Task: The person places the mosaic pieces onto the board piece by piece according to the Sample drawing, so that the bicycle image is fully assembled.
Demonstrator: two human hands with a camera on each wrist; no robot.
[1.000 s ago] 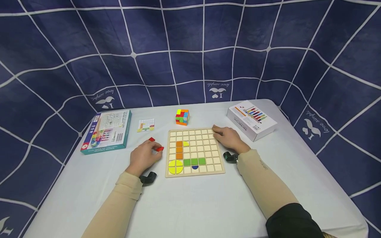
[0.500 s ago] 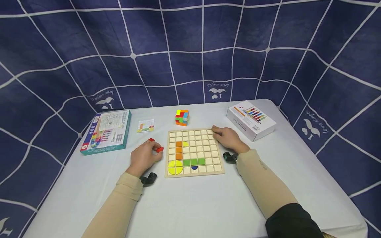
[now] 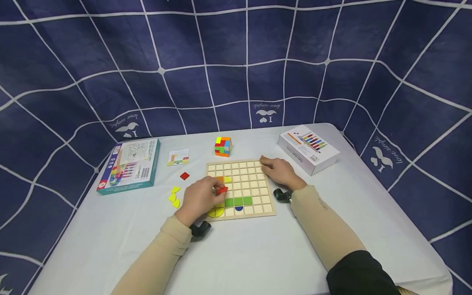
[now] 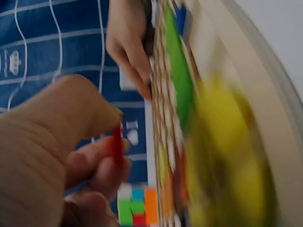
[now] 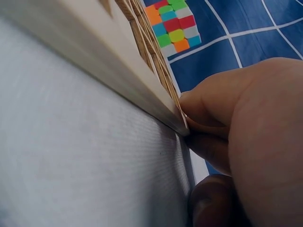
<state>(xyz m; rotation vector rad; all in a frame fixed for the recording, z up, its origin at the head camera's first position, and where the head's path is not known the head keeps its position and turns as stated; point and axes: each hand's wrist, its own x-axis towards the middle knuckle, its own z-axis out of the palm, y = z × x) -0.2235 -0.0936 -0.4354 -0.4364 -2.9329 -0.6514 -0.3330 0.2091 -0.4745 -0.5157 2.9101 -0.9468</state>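
Note:
My left hand (image 3: 200,196) is over the left part of the wooden grid board (image 3: 273,207), pinching a thin red tile (image 4: 118,144) between thumb and fingers. Orange, yellow and green tiles (image 3: 238,201) sit in the board's squares, along with a blue half-round tile (image 3: 239,208). Part of the yellow round (image 3: 215,212) at the near left corner is hidden by the left hand. My right hand (image 3: 281,170) grips the far right corner of the board, with thumb and fingers at its edge in the right wrist view.
A red tile (image 3: 184,175) and several yellow pieces (image 3: 172,197) lie left of the board. Behind them is a pattern card (image 3: 178,157). A puzzle cube (image 3: 223,146) stands beyond the board. Two boxes flank it, a teal one (image 3: 129,166) and a white one (image 3: 309,149).
My left hand has moved right from the table onto the board with a red tile, uncovering the yellow pieces and another red tile. The right hand stays at the board's corner.

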